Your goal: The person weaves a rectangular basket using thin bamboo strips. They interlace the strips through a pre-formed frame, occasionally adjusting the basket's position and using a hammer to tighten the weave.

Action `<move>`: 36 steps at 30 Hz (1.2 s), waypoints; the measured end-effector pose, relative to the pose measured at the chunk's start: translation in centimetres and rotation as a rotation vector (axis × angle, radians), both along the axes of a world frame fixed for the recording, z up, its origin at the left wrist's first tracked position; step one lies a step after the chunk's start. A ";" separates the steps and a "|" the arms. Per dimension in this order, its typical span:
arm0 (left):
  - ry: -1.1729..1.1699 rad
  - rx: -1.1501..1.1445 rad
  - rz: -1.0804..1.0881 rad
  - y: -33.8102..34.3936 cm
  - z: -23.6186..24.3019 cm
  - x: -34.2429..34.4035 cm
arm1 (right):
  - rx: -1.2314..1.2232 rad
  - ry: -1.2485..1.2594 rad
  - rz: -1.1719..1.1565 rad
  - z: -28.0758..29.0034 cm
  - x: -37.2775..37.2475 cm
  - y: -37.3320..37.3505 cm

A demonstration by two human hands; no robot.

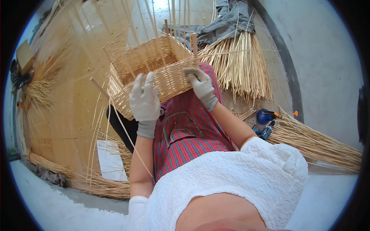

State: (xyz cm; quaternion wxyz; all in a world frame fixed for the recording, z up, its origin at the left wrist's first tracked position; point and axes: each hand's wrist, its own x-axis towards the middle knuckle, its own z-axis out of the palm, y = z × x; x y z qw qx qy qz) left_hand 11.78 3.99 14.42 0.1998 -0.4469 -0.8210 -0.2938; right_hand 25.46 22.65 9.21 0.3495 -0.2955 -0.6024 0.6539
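A rectangular wicker basket (169, 82) rests tilted on my lap, its woven walls golden and its inside facing away from me. Tall thin stakes (154, 27) rise from its sides, and thicker wooden posts (194, 44) stand at its corners. My left hand (145, 100), in a pale glove, lies against the near wall with fingers stretched out and apart. Close to the right corner, my gloved right hand (201, 85) has its fingers pinched together at the wall below the rim. Whatever sits between those fingertips is too small to make out.
Bundled wicker rods (243, 69) under a grey cloth (227, 27) lie beyond the basket at right. Another rod bundle (316, 142) lies nearer, beside a blue bottle (264, 116). Loose rods and a white sheet (111, 159) are at left. Long strands trail beside my left arm.
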 end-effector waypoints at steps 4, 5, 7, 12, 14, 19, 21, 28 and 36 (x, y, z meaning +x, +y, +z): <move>0.011 -0.091 -0.111 4.5 -0.1 -0.2 | -0.190 0.014 0.035 -0.1 -2.6 1.0; 0.032 -0.088 -0.146 5.5 -0.1 -0.2 | -0.206 0.028 0.029 -0.3 -2.8 1.4; -0.063 -0.188 -0.072 6.4 0.1 1.1 | -0.173 0.050 0.037 -1.1 -2.7 2.1; -0.209 -0.198 0.013 7.1 -1.0 2.0 | -0.207 0.024 0.052 -1.0 -1.9 3.0; -0.261 -0.205 -0.008 7.6 -0.6 1.6 | -0.195 0.013 0.022 -0.4 -2.4 3.2; -0.318 -0.211 -0.050 8.0 -0.1 0.9 | 0.640 -0.101 -0.191 1.9 -4.2 5.9; -0.259 -0.138 -0.067 7.8 -0.9 0.9 | 0.882 -0.390 -0.171 4.5 -4.9 6.2; -0.291 -0.126 -0.007 6.4 -1.8 1.1 | 0.463 -0.192 0.103 2.9 -2.0 6.2; -0.353 -0.553 0.158 8.0 -0.3 2.8 | 1.033 -0.244 0.085 9.9 -9.3 7.2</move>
